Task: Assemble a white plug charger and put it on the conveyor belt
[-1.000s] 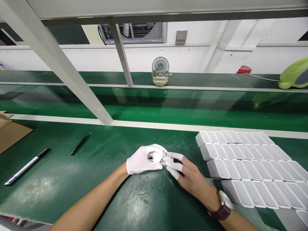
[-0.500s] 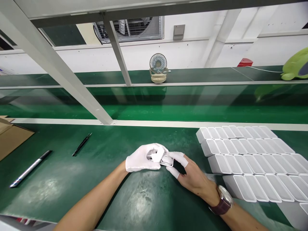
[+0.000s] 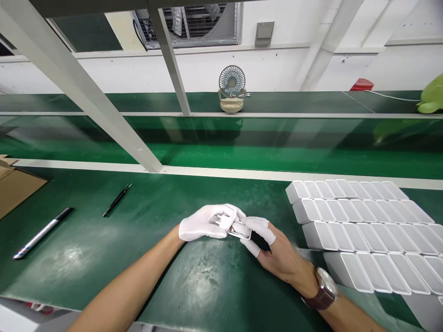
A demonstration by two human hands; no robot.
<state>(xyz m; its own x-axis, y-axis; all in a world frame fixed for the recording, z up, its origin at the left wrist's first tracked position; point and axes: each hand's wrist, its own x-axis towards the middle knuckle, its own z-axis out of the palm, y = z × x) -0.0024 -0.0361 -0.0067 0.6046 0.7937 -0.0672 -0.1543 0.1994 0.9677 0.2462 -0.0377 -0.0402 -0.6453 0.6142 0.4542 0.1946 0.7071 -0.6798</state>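
So the white plug-like piece (image 3: 224,222) is right between the two hands, held up over the green tabletop (image 3: 204,295), more or less in the middle of the view. Its long axis runs mostly sideways, with the metal prongs on the left and the open, hollow-looking end on the right, dipping a bit toward the person. The left hand (image 3: 202,224), in a white glove, has its grip closed around the prong end, fingers curled over the far side. The right hand (image 3: 282,253), with white covers on the fingertips, comes in from the other side and its grip is pinched on the open end. So neither hand is really nearer, both are touching it, just at opposite ends. There's something rounded and white inside the open end, but I can't tell what it is or whether it's fixed. The rows of white bins (image 3: 313,236) are off beyond the right hand, well apart from the piece, and the dark tweezers (image 3: 117,200) lie away to the left, near a silver and black pen-like stick (image 3: 43,234).
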